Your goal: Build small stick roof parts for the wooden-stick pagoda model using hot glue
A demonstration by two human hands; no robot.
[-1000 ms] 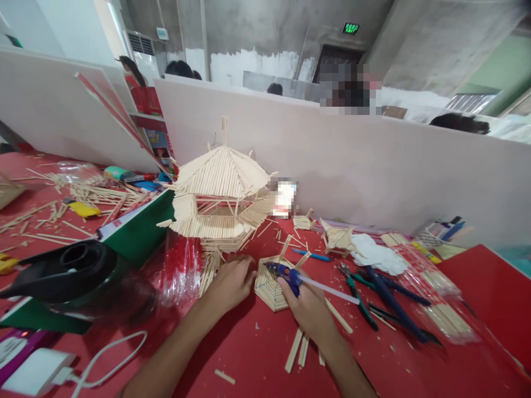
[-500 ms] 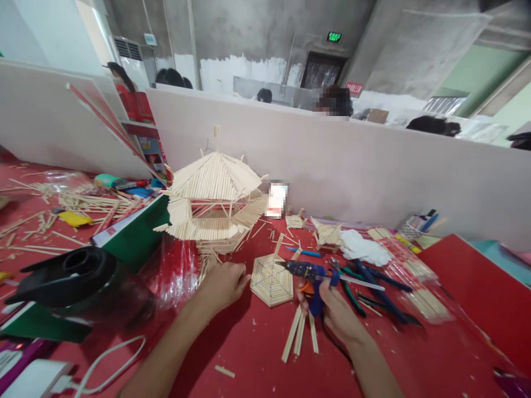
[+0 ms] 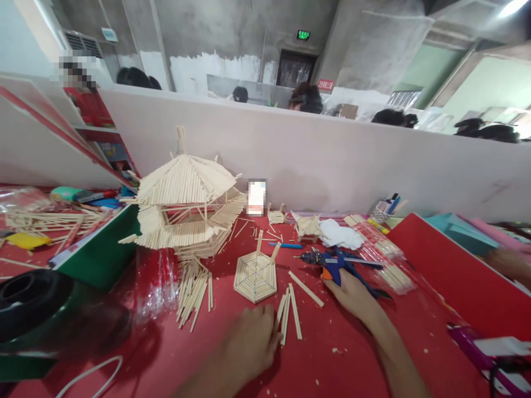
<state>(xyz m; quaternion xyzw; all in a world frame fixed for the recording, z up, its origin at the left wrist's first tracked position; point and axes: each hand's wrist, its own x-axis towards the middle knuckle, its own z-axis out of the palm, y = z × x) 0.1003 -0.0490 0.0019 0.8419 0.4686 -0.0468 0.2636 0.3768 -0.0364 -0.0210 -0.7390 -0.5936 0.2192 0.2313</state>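
Observation:
A flat web-like polygon of wooden sticks (image 3: 255, 277) lies on the red table, two short sticks rising from its far edge. Just in front of it is my left hand (image 3: 254, 340), blurred, fingers bent down at the left side of several loose sticks (image 3: 295, 310); whether it pinches one is hidden. To the right, my right hand (image 3: 342, 290) is wrapped round the handle of a blue glue gun (image 3: 332, 264), whose nozzle points left. A large stick pavilion (image 3: 188, 204) stands at the back left, a pile of sticks (image 3: 194, 290) below it.
Behind the table rises a white partition (image 3: 332, 160). On the left are a dark jug (image 3: 53, 315) and a green panel (image 3: 97, 249). A red board (image 3: 464, 276) stands at right, near another person's hand (image 3: 508, 264). Small stick models and a blue pen lie farther back.
The view has turned right. My left hand has moved from the polygon's left side to the loose sticks in front. My right hand has shifted the glue gun away from the polygon.

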